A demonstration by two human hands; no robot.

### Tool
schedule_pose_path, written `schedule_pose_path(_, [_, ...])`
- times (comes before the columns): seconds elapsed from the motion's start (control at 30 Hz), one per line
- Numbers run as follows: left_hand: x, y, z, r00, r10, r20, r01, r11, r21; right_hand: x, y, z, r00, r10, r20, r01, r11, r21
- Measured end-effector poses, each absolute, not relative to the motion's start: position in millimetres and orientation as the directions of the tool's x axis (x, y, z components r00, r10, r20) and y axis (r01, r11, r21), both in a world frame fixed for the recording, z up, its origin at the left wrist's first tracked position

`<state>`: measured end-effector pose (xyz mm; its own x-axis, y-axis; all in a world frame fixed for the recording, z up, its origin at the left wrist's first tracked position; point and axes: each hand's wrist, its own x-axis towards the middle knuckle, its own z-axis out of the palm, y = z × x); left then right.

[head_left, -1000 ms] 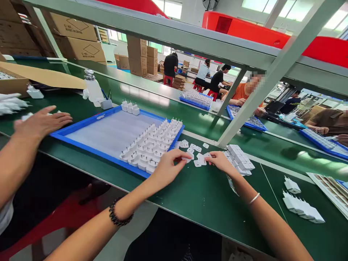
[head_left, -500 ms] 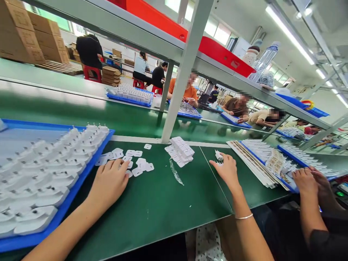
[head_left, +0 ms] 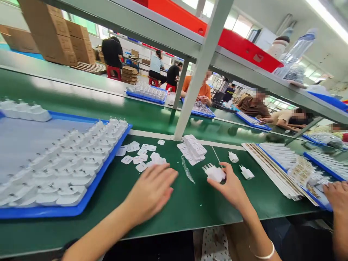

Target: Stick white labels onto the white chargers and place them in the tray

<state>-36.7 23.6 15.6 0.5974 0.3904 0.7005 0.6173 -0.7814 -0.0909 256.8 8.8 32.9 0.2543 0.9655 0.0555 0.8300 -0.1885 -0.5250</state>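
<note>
Here, plugs (head_left: 216, 174) in right hand (head_left: 231, 187)

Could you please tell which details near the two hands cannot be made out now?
All in the head view:
Left hand: its own back hides whether it grips anything.
White plugs in the right hand: their overlap hides the exact count.
Blue tray: left end cut off by the picture edge.
White plates: any lettering would be too small.

Held plugs (head_left: 216, 174), count unclear; blue tray (head_left: 40, 212) cut off by left edge.
</note>
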Motion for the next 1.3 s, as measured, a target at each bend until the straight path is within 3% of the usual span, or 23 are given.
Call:
schedule_pose_path(0.1, [-8.9, 2.5, 2.5, 0.677, 0.359, 0.643, 0.543, -0.833, -0.107, 199.5, -3.8, 45.2, -0.226, 0.973, -0.056, 0.716, 0.127, -0.687])
schedule_pose_path(0.2, [-4.9, -2.9, -17.1, 0.614, 0.434, 0.659, 0.569, -0.822, 0.011, 156.8, -1.3, 50.9, -0.425, 0.898, -0.115, 0.66, 0.22, -0.718])
schedule_pose_path(0.3, [-29.3, -2.4, -22.8, 0.429, 0.66, 0.617, 0.53, -0.737, 0.42, 139.7, 17.8, 53.0, -0.545, 0.817, -0.19, 0.571, 0.195, -0.797])
schedule_pose_path(0.37, [-51.4, -4.1, -17.8, 0.244, 0.858, 0.451, 0.439, -0.513, 0.738, 137.6, 40.2, 52.6, -0.632, 0.746, -0.212, 0.501, 0.184, -0.846])
schedule_pose_path(0.47, [-76.5, -10.8, -9.7, -0.005, 0.985, 0.17, 0.205, -0.166, 0.965, 134.8, 83.1, 43.8, -0.594, 0.791, -0.148, 0.531, 0.248, -0.81])
schedule_pose_path(0.6, [-86.8, -19.4, -12.7, -0.082, 0.996, -0.02, -0.044, 0.016, 0.999, 124.6, 127.9, 16.7, -0.491, 0.862, -0.125, 0.623, 0.247, -0.742])
schedule_pose_path(0.73, [-84.8, -21.2, -18.2, -0.094, 0.992, -0.089, -0.164, 0.073, 0.984, 120.8, 134.9, -0.4, -0.484, 0.861, -0.156, 0.655, 0.239, -0.717])
schedule_pose_path(0.83, [-82.4, -20.6, -18.0, -0.101, 0.991, -0.087, -0.166, 0.07, 0.984, 124.8, 125.3, 0.5, -0.479, 0.867, -0.137, 0.674, 0.263, -0.691])
schedule_pose_path(1.03, [-79.5, -27.3, -11.1, -0.027, 1.0, -0.007, -0.005, 0.007, 1.0, 134.0, 103.2, 17.0, -0.438, 0.899, -0.018, 0.711, 0.334, -0.619])
schedule_pose_path(1.13, [-79.1, -30.4, -7.5, -0.01, 1.0, 0.019, 0.0, -0.019, 1.0, 132.2, 85.7, 29.0, -0.49, 0.871, -0.028, 0.62, 0.325, -0.714])
schedule_pose_path(1.23, [-78.9, -30.4, -7.8, -0.036, 0.999, 0.039, 0.003, -0.039, 0.999, 125.7, 62.5, 37.9, -0.579, 0.8, -0.155, 0.395, 0.109, -0.912])
schedule_pose_path(1.3, [-78.6, -29.7, -9.7, -0.047, 0.998, 0.04, 0.016, -0.039, 0.999, 119.9, 47.9, 39.8, -0.622, 0.755, -0.206, 0.29, -0.022, -0.957])
